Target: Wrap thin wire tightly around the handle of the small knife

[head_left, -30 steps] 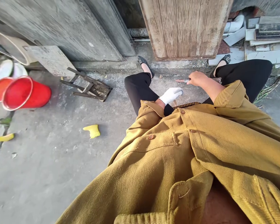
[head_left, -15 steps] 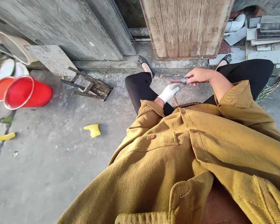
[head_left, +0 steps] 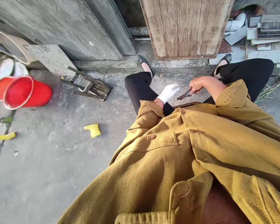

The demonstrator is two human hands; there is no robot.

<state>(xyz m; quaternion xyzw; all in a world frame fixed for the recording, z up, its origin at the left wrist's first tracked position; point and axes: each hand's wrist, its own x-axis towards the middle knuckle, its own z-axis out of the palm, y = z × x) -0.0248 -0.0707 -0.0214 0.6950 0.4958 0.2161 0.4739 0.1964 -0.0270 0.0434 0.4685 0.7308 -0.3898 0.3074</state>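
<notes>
Where it points left, the tool (head_left: 182, 96) looks dark brown.

Left: red bucket (head_left: 41, 93) beside an orange one (head_left: 1, 89), beige tub (head_left: 12, 46) near the wall, flat board (head_left: 51, 59), small wooden frame (head_left: 91, 79) just beside it. Yellow scrap (head_left: 93, 130) on concrete (head_left: 60, 174). Top: brown wooden panel (head_left: 184, 31). Upper right: white pipe (head_left: 238, 23), piled slabs (head_left: 274, 32), grass (head_left: 267, 91) below.

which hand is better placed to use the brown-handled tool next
Right, I'd judge: the bare right hand grips the brown-handled tool; the white-gloved left hand is off it.
</notes>
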